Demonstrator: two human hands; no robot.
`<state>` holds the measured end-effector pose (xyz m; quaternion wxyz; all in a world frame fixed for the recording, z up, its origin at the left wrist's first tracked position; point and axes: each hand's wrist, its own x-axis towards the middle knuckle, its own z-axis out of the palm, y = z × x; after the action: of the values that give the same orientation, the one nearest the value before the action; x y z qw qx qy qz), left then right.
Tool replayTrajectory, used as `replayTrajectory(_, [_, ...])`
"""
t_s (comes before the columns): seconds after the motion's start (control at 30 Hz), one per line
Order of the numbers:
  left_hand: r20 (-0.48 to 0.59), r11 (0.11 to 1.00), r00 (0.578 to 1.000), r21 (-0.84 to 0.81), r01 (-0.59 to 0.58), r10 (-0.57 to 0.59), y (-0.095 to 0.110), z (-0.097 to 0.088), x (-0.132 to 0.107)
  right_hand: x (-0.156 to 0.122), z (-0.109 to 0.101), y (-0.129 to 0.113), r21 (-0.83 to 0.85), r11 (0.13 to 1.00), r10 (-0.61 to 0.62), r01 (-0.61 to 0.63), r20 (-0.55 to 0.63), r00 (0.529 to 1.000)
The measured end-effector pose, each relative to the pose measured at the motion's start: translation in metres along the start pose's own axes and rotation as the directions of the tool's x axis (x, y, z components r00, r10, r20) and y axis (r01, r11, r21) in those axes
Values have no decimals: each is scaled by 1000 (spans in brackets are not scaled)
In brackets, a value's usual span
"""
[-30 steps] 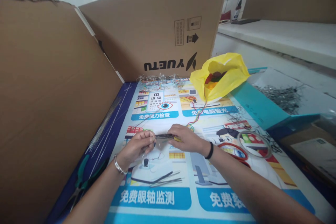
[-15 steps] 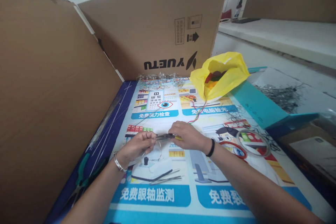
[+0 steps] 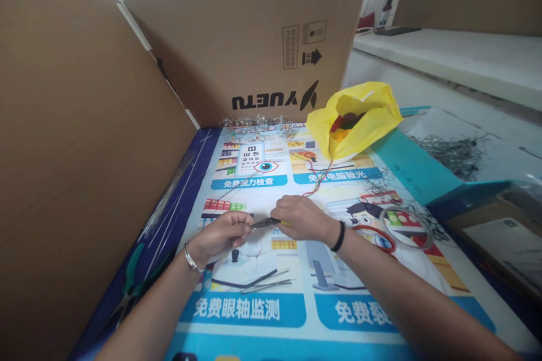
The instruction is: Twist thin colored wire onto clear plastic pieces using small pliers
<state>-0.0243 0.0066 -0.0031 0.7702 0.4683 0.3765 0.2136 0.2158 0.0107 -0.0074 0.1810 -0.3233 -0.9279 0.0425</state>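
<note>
My right hand (image 3: 301, 218) is closed around the yellow handles of a pair of pliers (image 3: 265, 222), whose dark jaws point left. The jaw tips meet the fingertips of my left hand (image 3: 226, 233), which pinches a thin wire. A loop of that wire (image 3: 259, 247) hangs below the fingers; its ends are hidden by the hand and jaws. Several short straight metal wires (image 3: 271, 282) lie on the printed sheet under my hands. Thin red and green cords (image 3: 319, 180) run from behind my right hand up to a yellow bag (image 3: 355, 121).
Green-handled pliers (image 3: 132, 282) lie at the left beside my forearm. Rings of red and silvery wire (image 3: 406, 227) sit right of my right forearm. Cardboard walls (image 3: 237, 56) stand left and behind. Tangled wire (image 3: 258, 128) lies at the back, and a blue box (image 3: 423, 175) stands right.
The pliers have turned slightly in my right hand, their jaws now looking narrower. Both hands stay in nearly the same place, and the view has shifted a little.
</note>
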Motion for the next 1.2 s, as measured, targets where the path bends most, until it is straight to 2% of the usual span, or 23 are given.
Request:
replayTrajectory(0.13, [-54,998,997,0,-59,59,0,0,1,1,2,-3,49,994,99,-100,29,995])
replayTrajectory(0.37, [-231,988,961,-2,-156,152,2,3,6,4,13,-8,209,934,299,-288,-21,954])
replayTrajectory(0.57, [-295,972,931,-34,-234,214,3,11,7,7,18,-15,319,873,393,-369,-11,919])
replayTrajectory(0.73, [-265,977,944,-36,-211,195,4,9,5,6,20,-12,404,859,343,-315,5,939])
replayTrajectory(0.9, [-131,986,984,-99,-134,120,3,2,2,3,17,-3,425,895,147,-137,10,989])
replayTrajectory(1.03, [-76,990,995,-126,-69,60,2,0,0,2,9,-3,290,955,64,-56,-21,998])
replayTrajectory(1.2, [-76,995,997,-101,-17,9,2,-4,0,3,1,-7,-5,999,41,-41,-15,999])
